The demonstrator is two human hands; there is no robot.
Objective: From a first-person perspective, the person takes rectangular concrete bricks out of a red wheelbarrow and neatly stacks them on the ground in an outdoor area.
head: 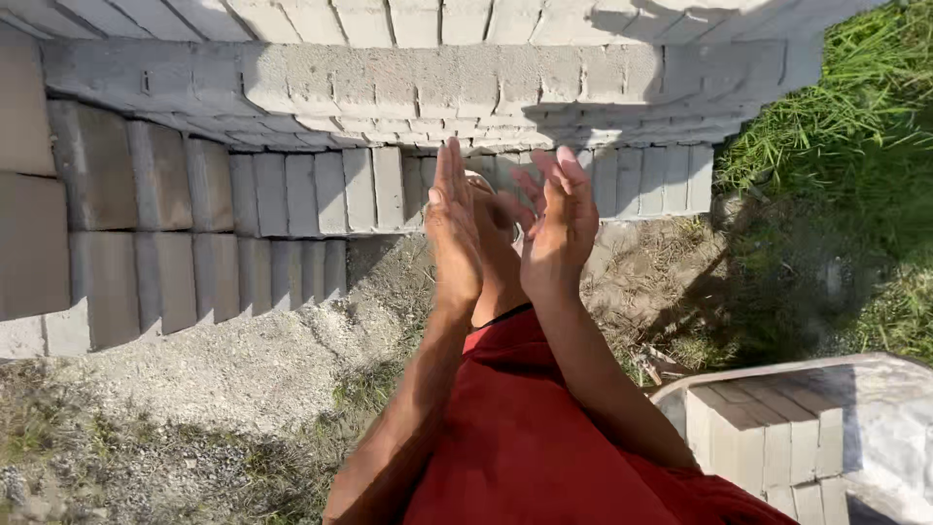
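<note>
I look straight down from a height. My left hand (453, 228) and my right hand (558, 228) are raised in front of me, palms facing each other a little apart, fingers stretched out, nothing in either. Between and below them I see my bare leg and foot (496, 258) and my red shorts (525, 428). Beyond the hands runs a wall of grey concrete blocks (389, 87).
Rows of grey blocks (185, 233) lie stacked at the left. Sandy gravel ground (243, 369) lies beneath. Tall green grass (846, 126) grows at the right. A small stack of blocks (768, 428) stands on a pale sheet at the lower right.
</note>
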